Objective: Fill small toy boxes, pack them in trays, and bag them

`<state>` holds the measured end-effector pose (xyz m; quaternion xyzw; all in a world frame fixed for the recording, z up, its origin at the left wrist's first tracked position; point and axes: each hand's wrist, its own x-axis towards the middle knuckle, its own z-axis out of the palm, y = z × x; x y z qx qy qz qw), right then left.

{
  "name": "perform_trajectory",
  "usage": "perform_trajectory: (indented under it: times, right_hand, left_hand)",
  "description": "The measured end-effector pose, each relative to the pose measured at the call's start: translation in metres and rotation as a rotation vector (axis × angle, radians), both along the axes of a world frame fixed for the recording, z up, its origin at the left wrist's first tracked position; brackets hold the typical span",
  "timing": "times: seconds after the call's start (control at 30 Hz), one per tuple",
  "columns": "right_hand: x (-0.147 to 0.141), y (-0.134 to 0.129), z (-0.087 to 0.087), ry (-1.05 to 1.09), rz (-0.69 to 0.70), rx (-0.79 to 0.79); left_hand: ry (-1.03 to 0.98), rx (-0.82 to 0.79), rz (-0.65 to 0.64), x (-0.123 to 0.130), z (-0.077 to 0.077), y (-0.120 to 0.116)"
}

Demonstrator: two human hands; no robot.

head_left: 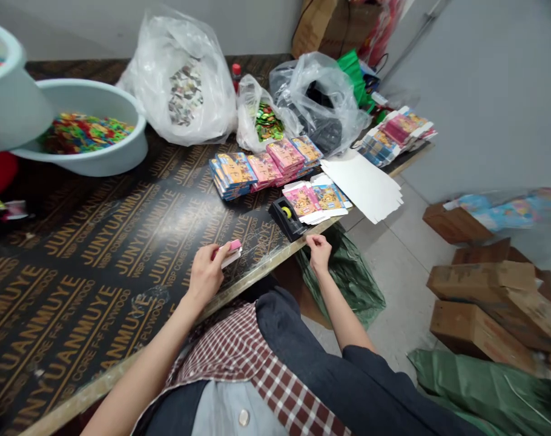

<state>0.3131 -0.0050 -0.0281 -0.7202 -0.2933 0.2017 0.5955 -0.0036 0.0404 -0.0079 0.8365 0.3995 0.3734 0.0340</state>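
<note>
Over the dark printed table, my left hand (206,272) grips a small pink and white box (231,252) by its end. My right hand (320,251) is closed at the table's edge, just below a black tape dispenser (288,218) with a yellow core; whatever its fingers pinch is too small to name. Flat pink and blue cartons (318,197) lie beside the dispenser. Behind them stand stacks of filled blue boxes (235,171) and pink boxes (284,155). White flat card sheets (364,181) overhang the table edge.
Tubs of colourful pieces (98,154) stand at the left. Along the back are a large clear bag (184,85), a small bag of green pieces (269,121) and a bag of black items (321,115). Cardboard boxes (479,278) and a green sack (484,381) lie on the floor at right.
</note>
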Motion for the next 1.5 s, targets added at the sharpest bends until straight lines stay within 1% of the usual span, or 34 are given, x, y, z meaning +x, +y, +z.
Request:
perform_trajectory:
  times: [0.03, 0.07, 0.1, 0.2, 0.23, 0.27, 0.33, 0.4, 0.47, 0.53, 0.6, 0.67, 0.77, 0.83, 0.87, 0.93, 1.0, 1.03, 1.07, 1.13, 1.2, 1.23, 1.3, 1.33, 1.4, 1.5]
  right_hand:
    - [-0.012, -0.002, 0.007, 0.043, 0.033, 0.008]
    - [-0.026, -0.004, 0.014, 0.113, 0.106, 0.003]
    - [-0.043, -0.006, 0.023, 0.21, 0.222, -0.016]
    - [-0.096, -0.007, 0.049, 0.558, 0.689, -0.13]
    - [-0.111, -0.005, 0.055, 0.655, 0.811, -0.16]
    - [-0.124, -0.002, 0.06, 0.737, 0.897, -0.177]
    - [-0.141, 0.006, 0.064, 0.863, 0.975, -0.196]
    - [-0.147, 0.015, 0.062, 0.949, 0.992, -0.214]
    - [-0.147, 0.021, 0.057, 0.999, 1.005, -0.233]
    - [-0.146, 0.024, 0.052, 1.016, 1.017, -0.241]
    - [-0.145, 0.026, 0.05, 0.987, 1.022, -0.247]
    - [-0.145, 0.027, 0.049, 0.842, 1.014, -0.265]
    - [-0.139, 0.027, 0.055, 0.379, 0.982, -0.269]
    - [-0.13, 0.027, 0.061, 0.11, 0.902, -0.209]
    - [-0.126, 0.028, 0.064, 0.033, 0.841, -0.162]
    - [-0.119, 0.039, 0.065, -0.046, 0.702, -0.059]
    - [-0.123, 0.061, 0.058, -0.113, 0.679, 0.02]
    - [-0.131, 0.076, 0.052, -0.151, 0.709, 0.055]
    - [-0.143, 0.092, 0.044, -0.189, 0.762, 0.084]
    - [-0.18, 0.124, 0.026, -0.255, 0.899, 0.125]
    - [-0.229, 0.155, 0.009, -0.312, 1.048, 0.143]
    - [-0.256, 0.17, 0.002, -0.341, 1.117, 0.153]
    - [-0.315, 0.199, -0.008, -0.413, 1.24, 0.183]
    - [-0.345, 0.214, -0.011, -0.453, 1.294, 0.195]
    - [-0.404, 0.242, -0.011, -0.527, 1.387, 0.192]
    - [-0.48, 0.28, -0.007, -0.602, 1.485, 0.111]
  left_hand:
    - [-0.008, -0.005, -0.009, 0.0, 0.0, -0.001]
    - [-0.016, -0.012, -0.017, 0.0, 0.0, -0.002]
    - [-0.022, -0.022, -0.02, 0.0, 0.0, -0.003]
    - [-0.018, -0.051, -0.026, -0.001, 0.0, -0.003]
    - [-0.015, -0.055, -0.034, -0.002, 0.0, -0.003]
    - [-0.018, -0.052, -0.048, -0.004, 0.0, -0.002]
    - [-0.037, -0.029, -0.078, -0.006, 0.0, -0.001]
    - [-0.045, -0.01, -0.085, -0.008, 0.0, -0.001]
    - [-0.025, -0.006, -0.083, -0.009, 0.001, -0.001]
    - [0.011, -0.007, -0.086, -0.01, 0.002, -0.001]
    - [0.028, -0.017, -0.079, -0.008, 0.004, -0.001]
    - [0.025, -0.047, -0.04, -0.004, 0.006, 0.002]
    - [0.013, -0.095, 0.052, 0.008, 0.009, 0.006]
    - [0.012, -0.136, 0.067, 0.014, 0.013, 0.005]
    - [0.015, -0.167, 0.044, 0.014, 0.016, 0.004]
    - [0.025, -0.248, -0.039, 0.006, 0.023, -0.001]
    - [0.04, -0.322, -0.111, -0.016, 0.028, -0.009]
    - [0.049, -0.348, -0.125, -0.032, 0.031, -0.015]
    - [0.061, -0.369, -0.116, -0.051, 0.033, -0.023]
    - [0.089, -0.412, -0.026, -0.088, 0.036, -0.039]
    - [0.105, -0.474, 0.132, -0.117, 0.035, -0.051]
    - [0.104, -0.507, 0.211, -0.126, 0.033, -0.052]
    - [0.092, -0.56, 0.321, -0.132, 0.026, -0.047]
    - [0.094, -0.58, 0.345, -0.129, 0.021, -0.041]
    - [0.136, -0.612, 0.353, -0.117, 0.011, -0.027]
    - [0.233, -0.641, 0.273, -0.1, -0.006, -0.01]
